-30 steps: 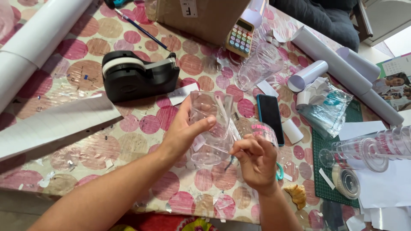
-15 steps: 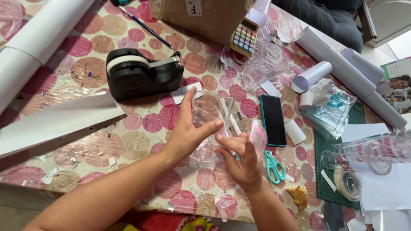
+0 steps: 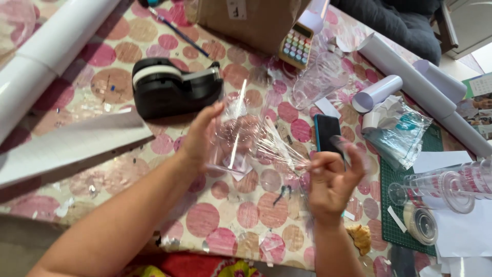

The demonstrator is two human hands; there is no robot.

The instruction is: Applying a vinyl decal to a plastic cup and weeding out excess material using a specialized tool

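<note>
Near edge, right: roll of clear tape (image 3: 420,224) lies flat on the green cutting mat (image 3: 397,231); beside it a stack of clear plastic cups (image 3: 451,185) lies on its side, contents not discernible. Right hand (image 3: 332,180) pinches one gathered end of the clear cellophane wrapper (image 3: 251,141) between thumb and fingertips, other fingers spread. Left hand (image 3: 199,139) grips the wrapper's left side, fingers curled on it, lifted above the spotted tablecloth (image 3: 205,215). Farther: black phone (image 3: 327,131), black tape dispenser (image 3: 171,87), pastel-keyed calculator (image 3: 296,45), cardboard box (image 3: 251,18). Versus 0.5 s earlier: hands farther apart, wrapper stretched out; scissors no longer visible.
</note>
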